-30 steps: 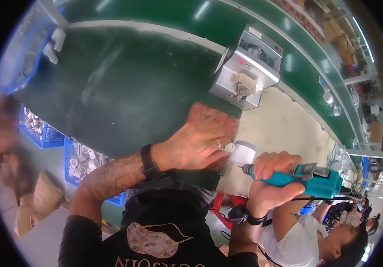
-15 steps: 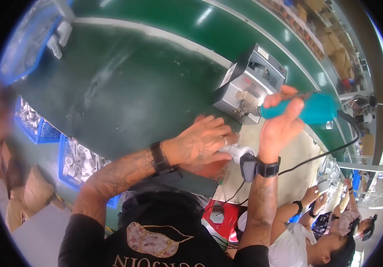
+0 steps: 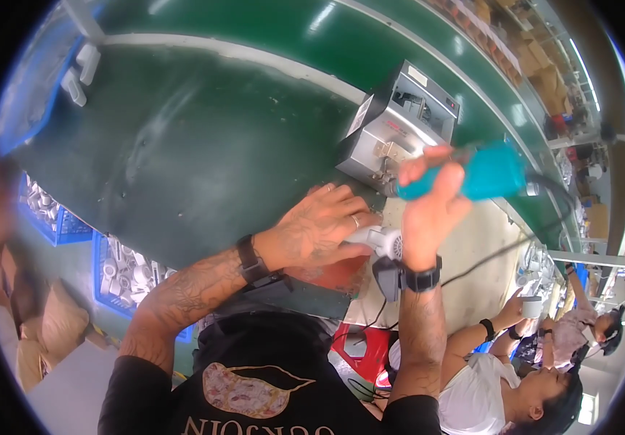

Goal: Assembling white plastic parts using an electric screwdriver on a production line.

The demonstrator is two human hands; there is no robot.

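Observation:
My right hand point(image 3: 432, 203) is wrapped round a teal electric screwdriver point(image 3: 492, 174), held nearly level with its tip pointing left. That tip is at the front of a silver and black box-shaped machine point(image 3: 396, 127), probably a screw feeder; whether they touch I cannot tell. On the near side of the table, my left hand point(image 3: 321, 228) grips a white plastic part point(image 3: 381, 239) with a round ribbed end, thumb and fingers closed about it. Below that hand lies a reddish-brown pad point(image 3: 327, 277). The right wrist partly covers the white part's round end.
Blue baskets point(image 3: 98, 268) of white parts stand at the left, below the green table point(image 3: 203, 152). A black cable point(image 3: 501, 250) trails from the screwdriver. A red stool point(image 3: 363, 351) and a co-worker in a white shirt point(image 3: 475, 399) are at the lower right.
The view has shifted slightly. My right hand and the screwdriver have moved a little to the left, with the tip still at the machine's front. My left hand keeps its grip on the white part.

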